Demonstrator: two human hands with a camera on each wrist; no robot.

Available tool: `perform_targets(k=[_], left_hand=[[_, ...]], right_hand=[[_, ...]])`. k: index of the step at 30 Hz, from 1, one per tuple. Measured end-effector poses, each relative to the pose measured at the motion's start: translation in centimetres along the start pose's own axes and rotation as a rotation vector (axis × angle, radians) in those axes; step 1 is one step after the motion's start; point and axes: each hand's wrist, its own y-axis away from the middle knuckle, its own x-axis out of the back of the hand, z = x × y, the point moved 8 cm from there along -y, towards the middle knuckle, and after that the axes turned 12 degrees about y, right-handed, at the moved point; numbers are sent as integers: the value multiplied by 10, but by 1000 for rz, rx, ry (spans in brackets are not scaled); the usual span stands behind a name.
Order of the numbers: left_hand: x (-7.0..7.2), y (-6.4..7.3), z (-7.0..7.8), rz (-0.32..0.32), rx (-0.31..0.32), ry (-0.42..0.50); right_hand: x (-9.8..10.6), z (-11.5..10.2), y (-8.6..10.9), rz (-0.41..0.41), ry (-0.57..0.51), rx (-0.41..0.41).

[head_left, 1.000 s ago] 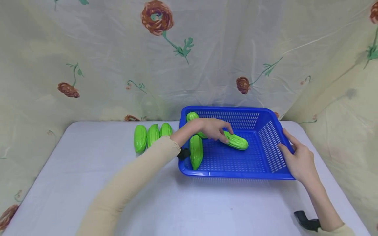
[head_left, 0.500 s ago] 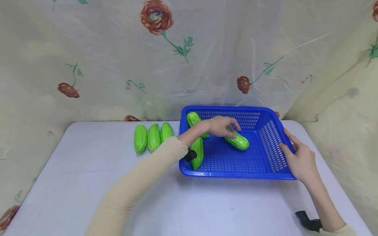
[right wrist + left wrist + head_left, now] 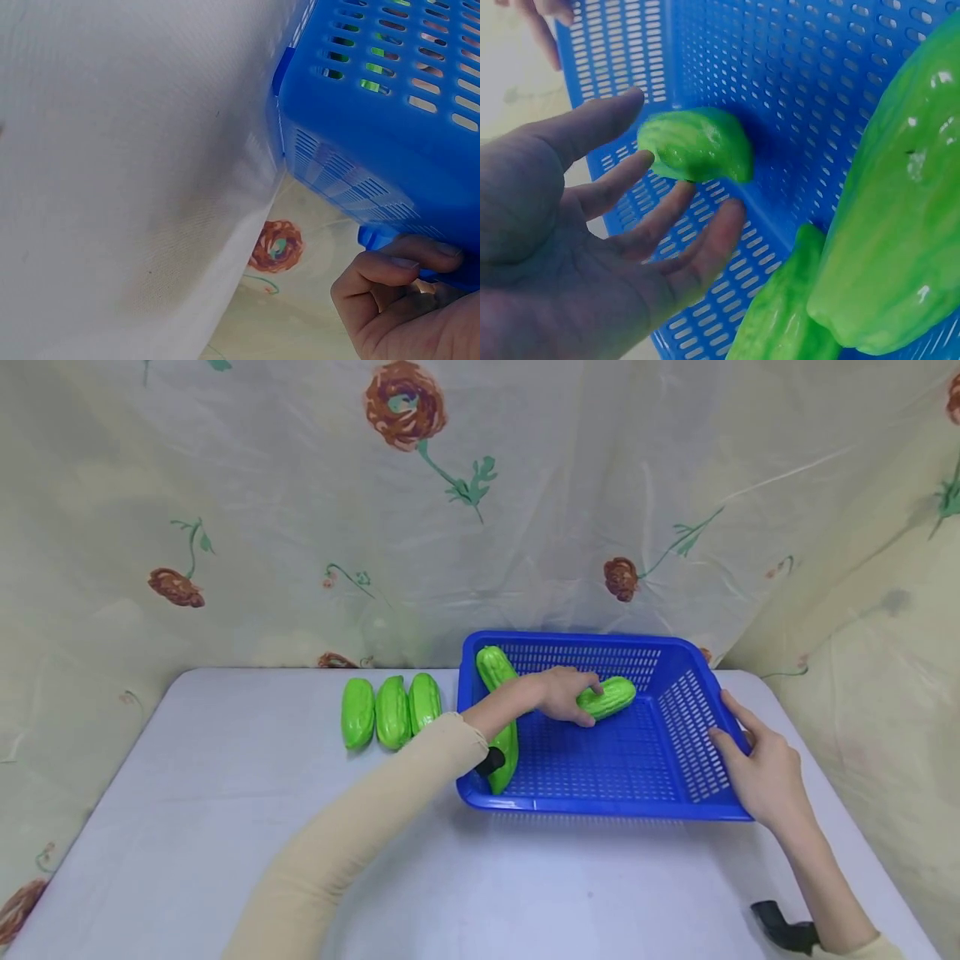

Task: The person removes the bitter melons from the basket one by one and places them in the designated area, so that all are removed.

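Note:
In the head view, a blue plastic basket (image 3: 600, 808) holds several shiny green bitter melons. My left hand (image 3: 562, 693) reaches into it, fingers spread at the near end of one bitter melon (image 3: 611, 696) by the back wall. The left wrist view shows the left hand (image 3: 622, 232) with loosely bent fingers, fingertips right at that bitter melon (image 3: 697, 142) and not wrapped round it. Two more bitter melons, one of them at the back left (image 3: 493, 667), lie along the basket's left side, partly behind my forearm. My right hand (image 3: 765, 768) grips the basket's right rim.
Left of the basket, three bitter melons (image 3: 392, 712) lie side by side on the white table (image 3: 225, 793). A flower-printed curtain (image 3: 525, 527) hangs close behind the table's back edge and at its right.
The bitter melon by my left hand has turned and shifted toward the back wall, its far end now pointing up and right. My left hand has moved slightly; my right hand stays on the rim.

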Motion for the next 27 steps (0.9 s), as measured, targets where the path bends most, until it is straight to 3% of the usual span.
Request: perform_targets(k=[5,9,18,21,27], left_hand=[[-7,-1,-4,-2,47,41],[-14,-4,-1,5,27,58],[-11,-13,0,117,11,100],[-9,-14,-6,144,50,154],[-13,-17,-16,111,141,252]], right_hand=[[-1,1,1,-5,-2,-4],[0,1,0,2,-1,-3],[1,-1,0,1,-7,1],[0,-1,0,-2,-8,-1],[0,0,1,-3,-8,-2]])
